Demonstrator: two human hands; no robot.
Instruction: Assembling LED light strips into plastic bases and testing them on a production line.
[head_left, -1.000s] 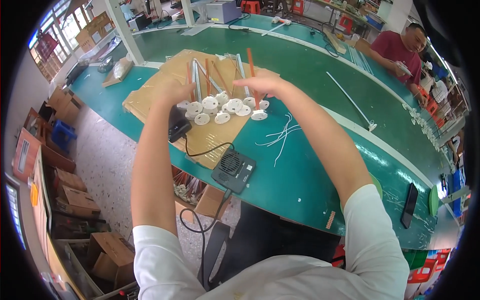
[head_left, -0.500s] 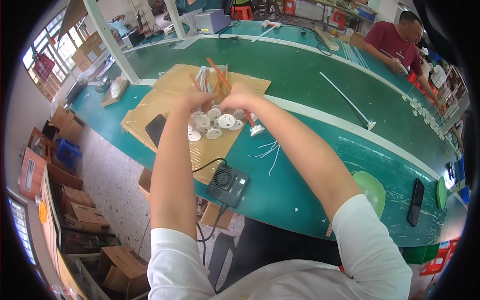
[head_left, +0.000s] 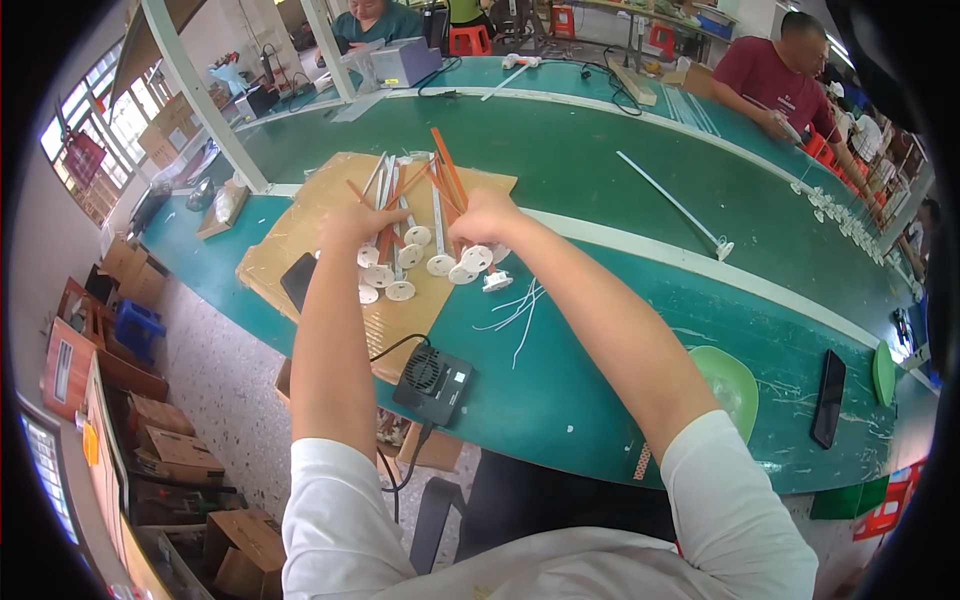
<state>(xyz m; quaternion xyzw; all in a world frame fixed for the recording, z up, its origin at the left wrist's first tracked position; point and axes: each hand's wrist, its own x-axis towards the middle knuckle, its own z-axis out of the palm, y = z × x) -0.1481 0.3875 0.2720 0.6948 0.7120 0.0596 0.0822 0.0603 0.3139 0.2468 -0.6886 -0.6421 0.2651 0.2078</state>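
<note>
Several slender orange and whitish strips with round white discs at their ends lie on a flattened cardboard sheet (head_left: 285, 232). My left hand (head_left: 360, 222) is closed around one bunch of the disc-ended strips (head_left: 390, 235), their discs toward me. Around the orange strips (head_left: 447, 165) of a second bunch, my right hand (head_left: 485, 215) is closed too. Its white discs (head_left: 476, 259) hang just below the fingers. The two bunches stand apart, with cardboard showing between them. My fingertips are partly hidden behind the hands and strips.
A black fan device (head_left: 434, 385) with a cable sits at the table's near edge. Thin white wires (head_left: 517, 318) lie right of the cardboard. Farther right are a green bowl (head_left: 728, 385) and a black phone (head_left: 828, 400). One long strip (head_left: 675, 203) lies beyond; a person in maroon works there.
The single heap of disc-ended strips has parted into two bunches, one by each hand. The view has shifted slightly, and a person at the far back shows more.
</note>
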